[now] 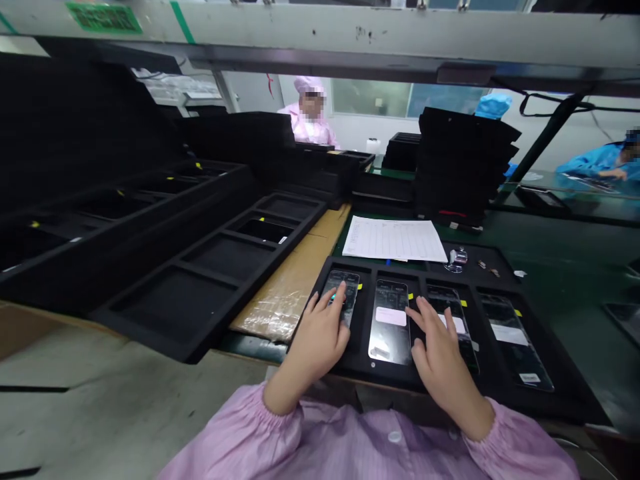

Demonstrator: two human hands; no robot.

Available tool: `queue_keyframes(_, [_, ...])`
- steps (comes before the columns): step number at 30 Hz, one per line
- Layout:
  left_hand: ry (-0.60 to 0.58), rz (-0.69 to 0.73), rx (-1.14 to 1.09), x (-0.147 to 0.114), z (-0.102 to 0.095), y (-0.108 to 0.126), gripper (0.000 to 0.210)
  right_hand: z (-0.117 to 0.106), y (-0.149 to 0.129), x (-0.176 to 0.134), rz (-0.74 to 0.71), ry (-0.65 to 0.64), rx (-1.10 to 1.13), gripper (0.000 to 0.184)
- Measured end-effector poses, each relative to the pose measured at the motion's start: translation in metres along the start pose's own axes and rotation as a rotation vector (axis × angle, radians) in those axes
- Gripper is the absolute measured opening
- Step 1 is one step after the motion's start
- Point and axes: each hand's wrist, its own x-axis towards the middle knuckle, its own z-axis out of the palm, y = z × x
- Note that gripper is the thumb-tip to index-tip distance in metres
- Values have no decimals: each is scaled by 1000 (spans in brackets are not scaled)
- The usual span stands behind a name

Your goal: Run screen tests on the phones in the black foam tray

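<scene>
Several smartphones lie face up in the slots of a black foam tray point(360, 380) before me, each with a yellow tab at its edge. My left hand point(320, 330) rests over the leftmost phone point(350, 283), fingers stretched out, a fingertip on its lit screen. The second phone point(389, 347) shows a white pop-up box. My right hand point(440, 350) is spread above the third phone point(443, 293) and hides part of it; its index finger reaches toward the second phone's right edge. To the right, the fourth phone point(513, 333) also shows a white box.
A printed form point(395, 239) lies behind the tray, beside a shiny metal object point(456, 259). At left, another foam tray point(175, 333) holds one phone point(265, 230). Stacked black trays point(450, 167) stand behind. Co-workers point(313, 120) sit beyond. A shelf beam point(320, 40) crosses overhead.
</scene>
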Motion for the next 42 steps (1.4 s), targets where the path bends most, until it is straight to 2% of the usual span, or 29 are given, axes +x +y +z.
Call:
queue_keyframes(2, [57,19,-26,-1,2,-1,64,-3,1,-1,23,12,10,61])
queue_keyframes(5, [171,43,-100,-7,2,-4,59,-6,1,-2,-20,-46,20,43])
queue_keyframes(7, [204,62,-116,-12,1,-5,56,-7,-1,-2,-47,-90,21,36])
queue_keyframes(9, [204,91,-88,-15,0,-5,53,-8,-2,-2,-42,-82,28,35])
queue_keyframes(12, [153,141,-8,-13,-2,-4,51,-12,3,-5,13,-5,46,34])
queue_keyframes(15, [115,186,52,-10,-3,-4,48,-25,20,-11,103,128,20,29])
queue_keyframes(19, [214,245,70,-7,-1,-8,46,-46,48,-22,190,303,-110,22])
queue_keyframes(21, [261,277,91,-6,-1,-9,45,-52,56,-27,190,283,-138,22])
queue_keyframes(25, [309,332,161,-3,-2,-10,41,-52,58,-28,173,153,-153,26])
queue_keyframes(27, [318,343,181,-2,-2,-10,40,-52,59,-28,175,143,-149,28])
queue_keyframes(30, [326,348,179,-2,-2,-12,40,-63,73,-34,215,275,-165,28])
queue_keyframes(32, [325,350,167,-1,0,-15,40,-76,90,-43,280,398,-239,29])
queue_keyframes(34, [321,351,156,0,2,-17,40,-90,109,-53,354,447,-342,31])
queue_keyframes(36, [318,351,148,0,4,-19,41,-100,124,-63,388,403,-421,32])
queue_keyframes(38, [315,352,146,1,6,-21,42,-105,133,-69,369,307,-454,34])
queue_keyframes(42, [297,334,153,1,7,-24,43,-104,136,-71,325,162,-478,39])
